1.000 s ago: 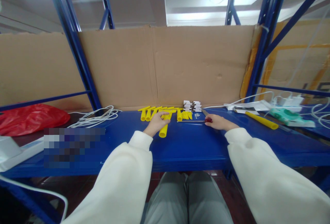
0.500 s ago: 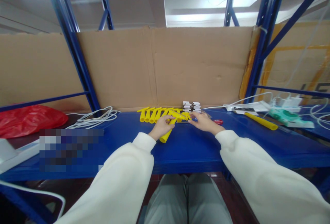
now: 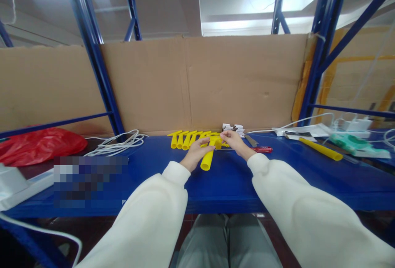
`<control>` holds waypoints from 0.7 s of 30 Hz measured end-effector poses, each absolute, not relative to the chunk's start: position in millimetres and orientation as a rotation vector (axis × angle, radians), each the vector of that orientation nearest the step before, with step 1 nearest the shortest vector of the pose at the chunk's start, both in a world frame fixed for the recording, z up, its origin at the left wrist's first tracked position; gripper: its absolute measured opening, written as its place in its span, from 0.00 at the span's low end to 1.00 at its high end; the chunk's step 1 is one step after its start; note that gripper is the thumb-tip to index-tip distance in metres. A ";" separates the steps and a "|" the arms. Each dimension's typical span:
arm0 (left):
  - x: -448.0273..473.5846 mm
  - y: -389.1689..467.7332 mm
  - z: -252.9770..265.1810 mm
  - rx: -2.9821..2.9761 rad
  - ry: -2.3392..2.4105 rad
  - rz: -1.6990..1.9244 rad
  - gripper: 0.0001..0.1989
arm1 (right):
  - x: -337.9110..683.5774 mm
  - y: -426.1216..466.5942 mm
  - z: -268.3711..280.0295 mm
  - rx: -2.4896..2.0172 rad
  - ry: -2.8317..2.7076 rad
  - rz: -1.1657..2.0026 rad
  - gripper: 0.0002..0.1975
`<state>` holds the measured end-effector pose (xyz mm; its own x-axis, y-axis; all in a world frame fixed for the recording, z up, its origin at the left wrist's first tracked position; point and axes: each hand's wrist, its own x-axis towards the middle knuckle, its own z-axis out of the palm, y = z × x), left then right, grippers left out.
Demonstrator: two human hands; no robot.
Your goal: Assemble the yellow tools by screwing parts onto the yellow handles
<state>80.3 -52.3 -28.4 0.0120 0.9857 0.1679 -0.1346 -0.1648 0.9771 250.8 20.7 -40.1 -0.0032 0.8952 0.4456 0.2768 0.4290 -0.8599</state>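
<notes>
My left hand [image 3: 197, 152] is closed around a yellow plastic tube [image 3: 207, 161], whose round hollow end points down toward me. Just beyond it, a yellow part with a rounded end [image 3: 217, 143] shows between my hands; I cannot tell whether it joins the held tube. My right hand [image 3: 233, 141] is beside that part, thumb and fingertips drawn together in a pinch. What the pinch holds is too small to make out. Behind my left hand stands a row of several similar yellow tubes [image 3: 180, 140] with thin strips at their tops. A red-handled screwdriver [image 3: 262, 149] lies right of my right hand.
Small white-and-black pieces [image 3: 233, 129] are stacked by the cardboard wall [image 3: 148, 87]. A long yellow tube [image 3: 322, 149] lies right, near a green-and-white packet [image 3: 354, 144]. Coiled white cable [image 3: 119, 142] and a red plastic bag [image 3: 46, 146] are left on the blue table [image 3: 231, 185].
My right hand has moved inward, its fingertips closing beside the yellow part. The held tube is turned more upright in view. The camera has shifted slightly.
</notes>
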 end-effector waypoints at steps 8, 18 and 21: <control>81.9 -56.5 -23.2 1.006 0.820 1.385 0.21 | 246.8 26.3 -30.6 -1.094 -1.482 0.806 0.04; 85.8 -72.1 -11.4 0.899 0.893 1.393 0.18 | 331.3 66.3 -13.9 -1.630 -1.182 0.316 0.06; 87.0 -73.5 -10.3 0.872 0.898 1.414 0.15 | 342.4 71.1 -11.0 -1.719 -1.205 0.342 0.02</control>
<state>87.0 -73.5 -10.3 -0.0331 0.9995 0.0020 -0.4230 -0.0158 0.9060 342.4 71.1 -11.0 0.4703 0.8360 0.2827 0.5629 -0.0374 -0.8257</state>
